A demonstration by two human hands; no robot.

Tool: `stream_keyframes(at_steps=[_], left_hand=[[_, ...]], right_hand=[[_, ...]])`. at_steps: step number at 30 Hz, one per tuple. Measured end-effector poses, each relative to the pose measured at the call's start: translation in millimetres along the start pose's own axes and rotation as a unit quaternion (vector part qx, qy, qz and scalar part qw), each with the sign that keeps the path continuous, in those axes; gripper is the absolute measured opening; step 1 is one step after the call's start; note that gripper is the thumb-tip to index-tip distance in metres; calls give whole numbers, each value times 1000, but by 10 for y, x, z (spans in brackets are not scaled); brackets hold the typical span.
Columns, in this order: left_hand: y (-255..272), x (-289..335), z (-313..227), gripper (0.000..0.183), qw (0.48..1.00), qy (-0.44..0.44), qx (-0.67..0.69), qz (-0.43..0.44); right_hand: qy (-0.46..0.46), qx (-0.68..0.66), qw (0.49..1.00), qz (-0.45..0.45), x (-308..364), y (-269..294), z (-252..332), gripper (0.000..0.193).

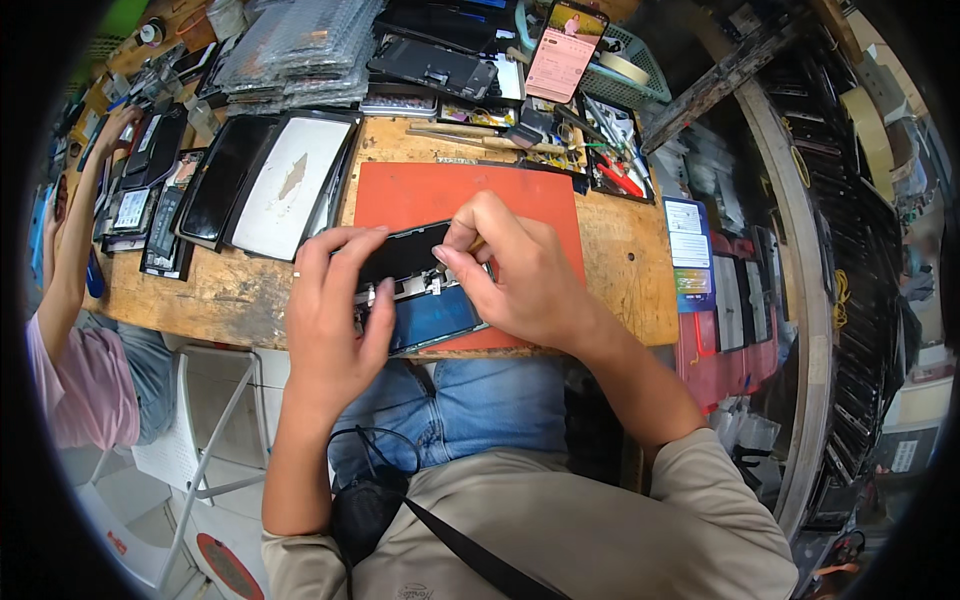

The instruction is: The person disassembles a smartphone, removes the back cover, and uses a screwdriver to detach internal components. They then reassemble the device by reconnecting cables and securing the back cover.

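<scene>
Head view: wooden bench (630, 310), orange mat (400, 195) on top, opened phone assembly (435, 320) askew over the mat between your hands. Right hand (510, 255): thumb and index tips close together, at the silver strip (410, 289). Left hand (330, 290): thumb and fingers spread around the left end; steady it there, don't flex. Work the strip gently. Can't tell what you're pinching, if anything; right edge partly hidden, strip details too small.
</scene>
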State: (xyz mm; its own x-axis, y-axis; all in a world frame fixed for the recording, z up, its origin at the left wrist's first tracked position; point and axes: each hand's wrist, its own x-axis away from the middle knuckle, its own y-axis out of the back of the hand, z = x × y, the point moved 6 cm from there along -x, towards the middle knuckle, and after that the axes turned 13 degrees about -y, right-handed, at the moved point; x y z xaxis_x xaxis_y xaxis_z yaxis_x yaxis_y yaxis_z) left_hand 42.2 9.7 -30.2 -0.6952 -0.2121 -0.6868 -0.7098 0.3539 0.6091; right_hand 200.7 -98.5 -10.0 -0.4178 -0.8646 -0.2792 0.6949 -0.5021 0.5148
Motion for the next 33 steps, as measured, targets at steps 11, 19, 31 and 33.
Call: stream_keyframes(at_steps=[11,19,31,33], left_hand=[[-182,-90,-94,74,992,32,-123,19],[-184,-110,-89,67,991,43,-123,35],[-232,-123,-155,18,985,25,-157,74],[-215,-119,-148,16,983,16,-161,84]], right_hand=[[20,36,999,18,16,61,72,22],[60,46,997,24,-32,12,73,23],[134,221,963,70,-50,-47,319,25],[142,217,963,70,-34,-46,348,26]])
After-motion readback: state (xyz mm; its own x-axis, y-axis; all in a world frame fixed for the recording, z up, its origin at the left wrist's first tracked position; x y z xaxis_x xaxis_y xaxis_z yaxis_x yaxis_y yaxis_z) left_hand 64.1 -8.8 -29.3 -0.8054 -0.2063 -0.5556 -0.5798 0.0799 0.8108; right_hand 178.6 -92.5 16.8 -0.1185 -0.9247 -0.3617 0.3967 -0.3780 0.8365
